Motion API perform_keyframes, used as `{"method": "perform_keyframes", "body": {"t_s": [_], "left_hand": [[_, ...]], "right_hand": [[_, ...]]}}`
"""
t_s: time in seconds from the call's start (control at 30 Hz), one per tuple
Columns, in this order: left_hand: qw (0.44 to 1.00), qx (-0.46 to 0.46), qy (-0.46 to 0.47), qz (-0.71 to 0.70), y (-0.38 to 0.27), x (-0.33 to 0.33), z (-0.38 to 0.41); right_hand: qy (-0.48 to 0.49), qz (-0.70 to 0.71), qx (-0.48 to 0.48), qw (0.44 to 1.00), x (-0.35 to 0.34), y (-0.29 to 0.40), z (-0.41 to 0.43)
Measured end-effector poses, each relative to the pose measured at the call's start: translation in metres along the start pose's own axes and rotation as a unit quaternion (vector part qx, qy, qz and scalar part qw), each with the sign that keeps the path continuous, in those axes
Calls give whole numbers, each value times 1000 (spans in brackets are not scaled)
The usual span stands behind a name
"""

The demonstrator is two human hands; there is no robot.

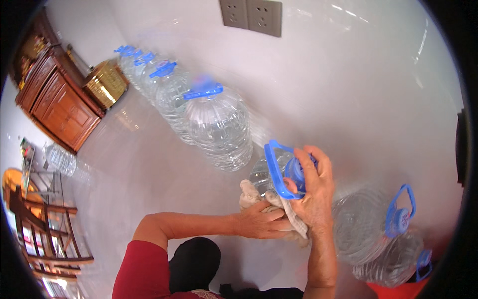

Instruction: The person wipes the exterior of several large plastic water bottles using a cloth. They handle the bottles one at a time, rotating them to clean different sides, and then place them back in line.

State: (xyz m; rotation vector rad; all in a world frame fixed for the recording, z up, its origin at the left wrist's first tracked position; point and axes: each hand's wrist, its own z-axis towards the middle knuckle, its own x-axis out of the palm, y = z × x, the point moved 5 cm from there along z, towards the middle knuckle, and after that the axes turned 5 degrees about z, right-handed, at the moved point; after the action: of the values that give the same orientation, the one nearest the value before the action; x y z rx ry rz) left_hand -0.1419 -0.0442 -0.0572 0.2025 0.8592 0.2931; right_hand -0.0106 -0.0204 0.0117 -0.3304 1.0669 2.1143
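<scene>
My right hand (313,187) grips the blue cap (295,171) of a large clear plastic water bottle (261,173), beside its blue carrying handle (274,170). Against this bottle's side, my left hand (263,222) holds a crumpled beige cloth (250,196), part of which hangs below my right hand. Both hands and the cloth hide much of the bottle. Just beyond it stands another big clear bottle (220,130) with a blue handle, apart from my hands.
More clear bottles (170,97) line the wall at the upper left. Two others (360,224), (392,261) stand at the right, by a red object (399,290). A wooden cabinet (65,108), a gold-coloured box (106,84) and a wooden chair (56,231) are at the left. Wall sockets (250,15) are above.
</scene>
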Motion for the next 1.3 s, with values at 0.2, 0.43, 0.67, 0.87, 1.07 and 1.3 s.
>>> {"method": "perform_keyframes", "body": {"t_s": [0.2, 0.43, 0.67, 0.87, 1.07, 1.3], "left_hand": [[999, 28, -27, -21, 27, -7, -33], [934, -118, 75, 330, 175, -27, -79], [922, -231, 231, 209, 240, 26, -88], [953, 32, 218, 208, 201, 54, -191], [998, -25, 46, 45, 245, 22, -235], [964, -260, -51, 23, 307, -14, -190]], "right_hand": [[14, -17, -44, 999, 17, -1, 10], [-43, 8, -9, 999, 12, -10, 2], [-70, -1, 32, 997, 17, -13, -5], [-73, -90, 62, 991, 17, -7, -11], [-51, -139, 85, 985, 24, 10, -6], [-83, -146, 151, 974, 25, 19, -13]]}}
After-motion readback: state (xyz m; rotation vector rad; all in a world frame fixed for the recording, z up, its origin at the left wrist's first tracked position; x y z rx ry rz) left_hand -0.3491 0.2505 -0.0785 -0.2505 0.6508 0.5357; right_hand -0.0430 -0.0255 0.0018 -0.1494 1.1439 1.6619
